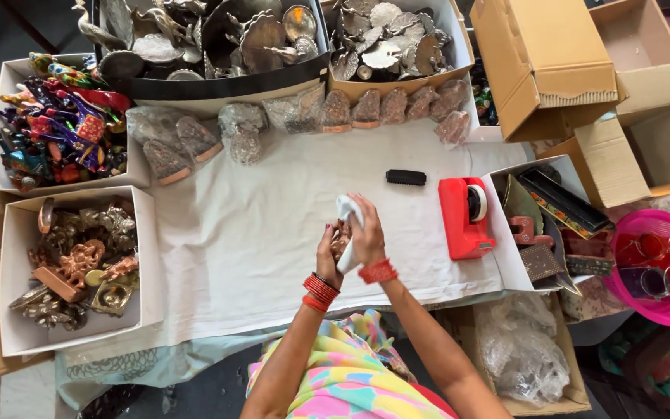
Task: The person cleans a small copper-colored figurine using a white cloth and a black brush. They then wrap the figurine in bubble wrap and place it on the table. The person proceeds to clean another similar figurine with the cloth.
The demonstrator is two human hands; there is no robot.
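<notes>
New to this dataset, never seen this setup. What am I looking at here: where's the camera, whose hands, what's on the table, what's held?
There is no machine: a person works with two bare hands, and the single picture comes from a camera worn on their head, looking down.

The left hand holds a small brown figurine, and the right hand presses a white cloth against it.

They work over a table covered with a white sheet. On it lie a red tape dispenser, a small black brush-like block and a row of figurines wrapped in clear plastic. Around the sheet stand open boxes: brass-coloured figurines on the left, brightly painted ones above them, and metal pieces along the top.
</notes>
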